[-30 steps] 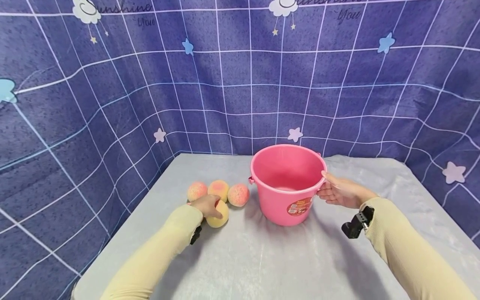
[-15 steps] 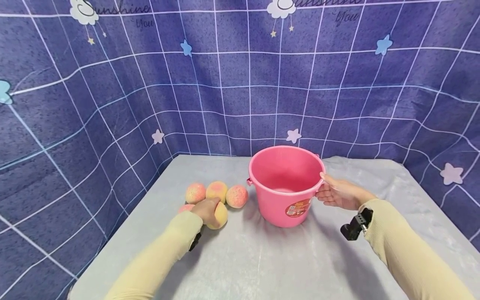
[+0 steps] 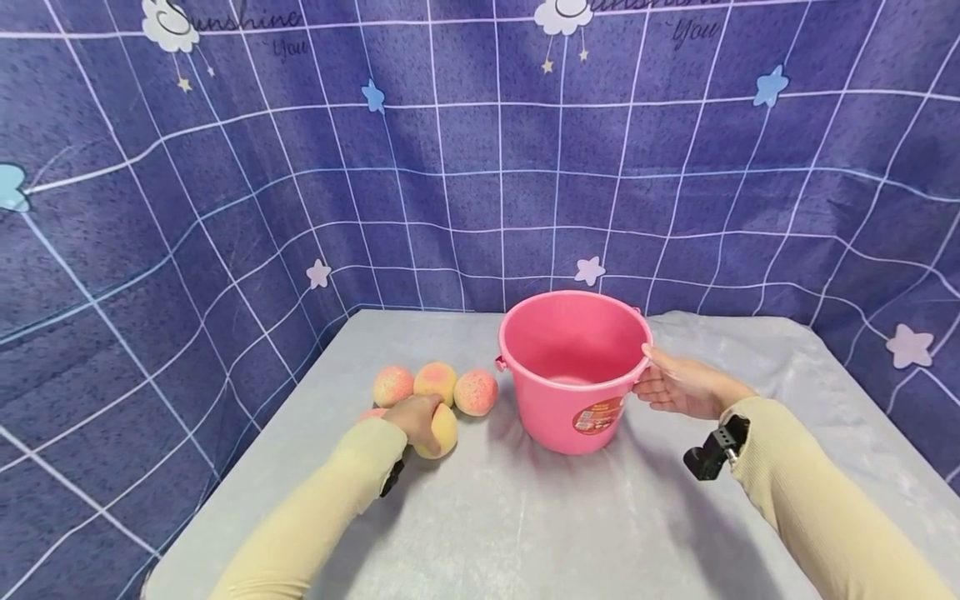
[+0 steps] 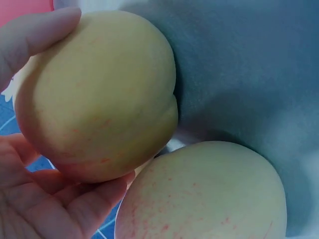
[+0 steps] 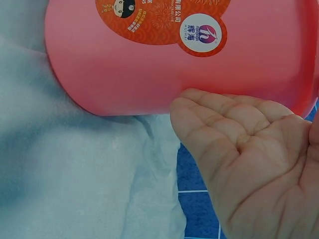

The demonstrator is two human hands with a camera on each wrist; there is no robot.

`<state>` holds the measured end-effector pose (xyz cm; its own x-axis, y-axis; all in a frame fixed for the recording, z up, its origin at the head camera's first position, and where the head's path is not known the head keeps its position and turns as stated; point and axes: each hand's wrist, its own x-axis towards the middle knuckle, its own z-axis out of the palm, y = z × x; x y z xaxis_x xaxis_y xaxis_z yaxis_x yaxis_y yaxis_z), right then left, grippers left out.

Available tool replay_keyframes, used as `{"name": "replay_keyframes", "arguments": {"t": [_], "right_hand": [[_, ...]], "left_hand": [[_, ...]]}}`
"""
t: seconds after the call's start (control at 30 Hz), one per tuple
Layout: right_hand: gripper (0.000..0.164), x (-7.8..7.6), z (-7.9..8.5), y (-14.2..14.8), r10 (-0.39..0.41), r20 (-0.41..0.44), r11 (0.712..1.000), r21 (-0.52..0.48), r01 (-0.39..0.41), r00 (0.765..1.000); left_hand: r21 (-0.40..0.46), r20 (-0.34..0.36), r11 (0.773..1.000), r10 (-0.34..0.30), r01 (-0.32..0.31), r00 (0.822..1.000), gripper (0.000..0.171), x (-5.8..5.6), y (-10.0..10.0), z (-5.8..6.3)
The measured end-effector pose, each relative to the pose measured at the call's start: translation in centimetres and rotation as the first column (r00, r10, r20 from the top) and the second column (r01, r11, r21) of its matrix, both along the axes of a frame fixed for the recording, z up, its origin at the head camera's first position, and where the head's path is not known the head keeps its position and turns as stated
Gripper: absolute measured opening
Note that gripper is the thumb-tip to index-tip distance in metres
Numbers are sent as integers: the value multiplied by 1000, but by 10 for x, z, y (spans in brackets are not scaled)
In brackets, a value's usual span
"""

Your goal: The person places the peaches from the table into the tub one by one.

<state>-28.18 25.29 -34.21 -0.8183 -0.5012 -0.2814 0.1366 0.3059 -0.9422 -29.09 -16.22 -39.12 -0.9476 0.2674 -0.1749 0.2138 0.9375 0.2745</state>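
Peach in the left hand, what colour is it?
The peach is yellow with small reddish flecks, showing best in the left wrist view.

From where I stand, the table (image 3: 525, 533) reaches back to the curtain (image 3: 480, 192), which hangs behind it and along its left side too. A bucket (image 3: 555, 417) stands upright near the middle of the table. Left of it, three fruits lie in a row: the left peach (image 3: 392, 385), the middle peach (image 3: 435, 380) and, nearest the bucket, the right peach (image 3: 476, 392). Before that row, the left hand (image 3: 412, 418) is around the front peach (image 3: 445, 432), and a partly hidden peach (image 3: 371, 414) lies just left of that hand. At the bucket's right side is the right hand (image 3: 685, 387), touching it.
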Motion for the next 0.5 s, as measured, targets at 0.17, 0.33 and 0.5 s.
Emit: {"name": "replay_keyframes", "arguments": {"t": [0.17,0.33,0.5], "right_hand": [[86,2,-1,-1,-8,3,1000,-4,8,1000],[87,2,-2,-1,0,0,1000,0,0,1000],[87,1,1,0,18,-4,1000,8,-18,1000]], "left_hand": [[-1,11,1000,11,-11,1000,80,3,1,2],[8,28,1000,-9,9,1000,78,4,4,10],[3,40,1000,-24,24,999,77,4,9,20]]}}
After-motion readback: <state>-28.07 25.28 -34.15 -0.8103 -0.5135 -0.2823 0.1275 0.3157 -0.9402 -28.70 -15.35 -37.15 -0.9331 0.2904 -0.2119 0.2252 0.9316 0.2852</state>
